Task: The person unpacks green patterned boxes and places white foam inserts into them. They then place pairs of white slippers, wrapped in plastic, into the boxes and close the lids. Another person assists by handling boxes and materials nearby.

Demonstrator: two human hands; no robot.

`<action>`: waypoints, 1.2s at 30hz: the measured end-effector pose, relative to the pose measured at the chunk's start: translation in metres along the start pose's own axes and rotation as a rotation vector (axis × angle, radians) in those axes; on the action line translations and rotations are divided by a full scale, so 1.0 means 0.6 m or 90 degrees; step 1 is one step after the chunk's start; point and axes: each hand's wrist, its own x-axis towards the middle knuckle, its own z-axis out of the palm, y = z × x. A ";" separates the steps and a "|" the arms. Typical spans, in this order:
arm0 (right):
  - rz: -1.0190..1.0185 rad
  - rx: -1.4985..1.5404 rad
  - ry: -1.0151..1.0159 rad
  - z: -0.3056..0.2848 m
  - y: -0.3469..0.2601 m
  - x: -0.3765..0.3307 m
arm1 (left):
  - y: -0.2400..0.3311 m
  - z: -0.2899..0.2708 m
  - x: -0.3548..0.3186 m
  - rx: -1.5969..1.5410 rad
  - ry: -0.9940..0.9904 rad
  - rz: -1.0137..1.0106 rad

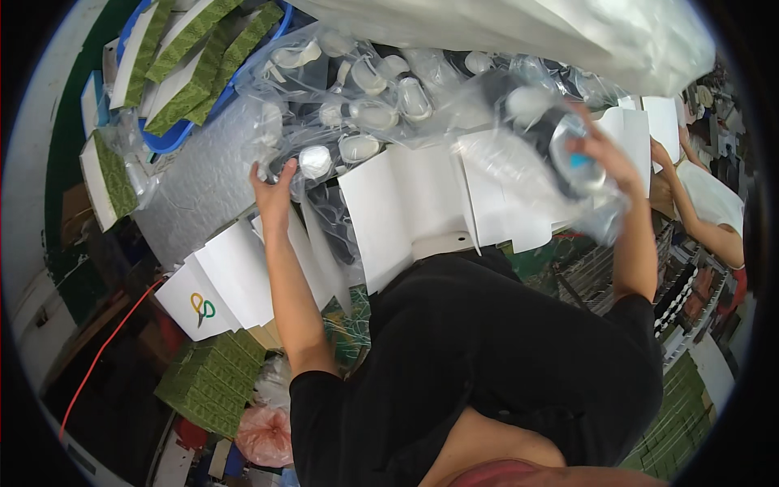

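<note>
My right hand (604, 154) is closed on a shoe in a clear plastic bag (568, 154), raised at the right; both are smeared by motion. My left hand (274, 187) has thumb and fingers apart at the left edge of a pile of bagged shoes (373, 114). Closest to its thumb is a round white wad (315, 161) under clear plastic; whether the fingertips touch the plastic I cannot tell. Before my body, between my arms, white paper (377, 207) stands unfolded from an open white box (438, 243).
A blue basket (169, 142) at the far left holds green-patterned boxes (195, 61). More white paper sheets (231, 272) stand by my left forearm. Stacked green boxes (207, 381) sit at lower left. A large pale plastic sheet (527, 32) covers the back. Another person's arm (690, 203) reaches in at right.
</note>
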 end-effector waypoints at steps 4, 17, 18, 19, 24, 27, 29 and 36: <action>0.172 0.408 -0.134 0.246 0.126 -0.046 | 0.019 -0.009 0.005 0.201 -0.049 0.096; -0.002 -0.126 0.247 0.369 0.259 -0.100 | 0.114 -0.085 -0.322 -0.128 -0.086 0.294; -0.027 -0.122 0.280 0.380 0.279 -0.084 | 0.081 -0.033 -0.345 -0.050 -0.086 0.349; -0.030 -0.152 0.303 0.389 0.270 -0.074 | 0.033 0.018 -0.362 -0.047 -0.076 0.388; -0.047 -0.473 0.264 0.431 0.262 -0.067 | -0.160 0.151 -0.406 0.433 -0.139 0.559; 0.025 -0.574 0.099 0.456 0.287 -0.133 | -0.199 0.161 -0.401 0.622 -0.274 0.702; 0.096 -0.555 0.018 0.474 0.341 -0.144 | -0.148 0.184 -0.391 0.684 -0.413 0.693; -0.237 -0.625 0.002 0.530 0.407 -0.088 | -0.088 0.329 -0.270 0.726 -0.226 0.811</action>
